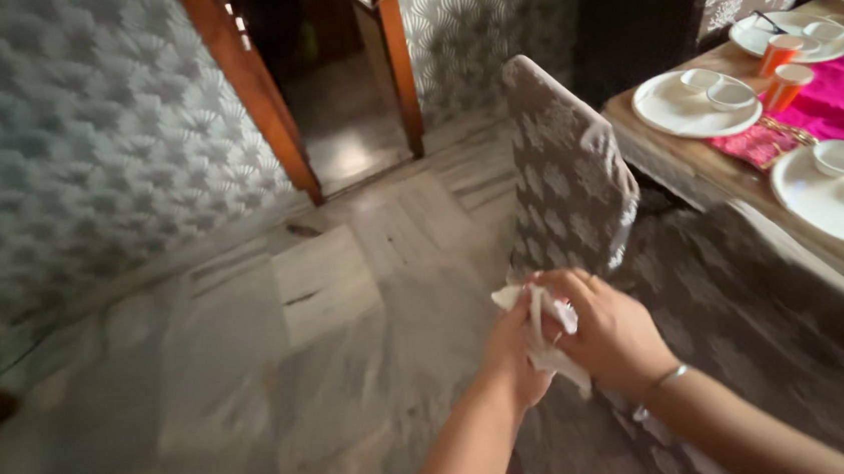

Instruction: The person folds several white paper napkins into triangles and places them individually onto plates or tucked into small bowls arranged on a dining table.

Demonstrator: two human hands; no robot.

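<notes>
A crumpled white cloth (542, 336) is held pinched between the left hand (513, 352) and right hand (605, 333), both closed on it, beside the covered chair (570, 180). It looks soft and light; any bunched fold serves for a hold.

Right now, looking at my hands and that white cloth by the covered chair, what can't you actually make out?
Head view only:
- White cloth: bunched between left hand and right hand; its shape and full extent are hidden.
- Covered chair: fabric hides the frame; the hands cover its lower edge.
- Dining table: cut off by the right edge.
- Orange cups: contents not visible.
</notes>
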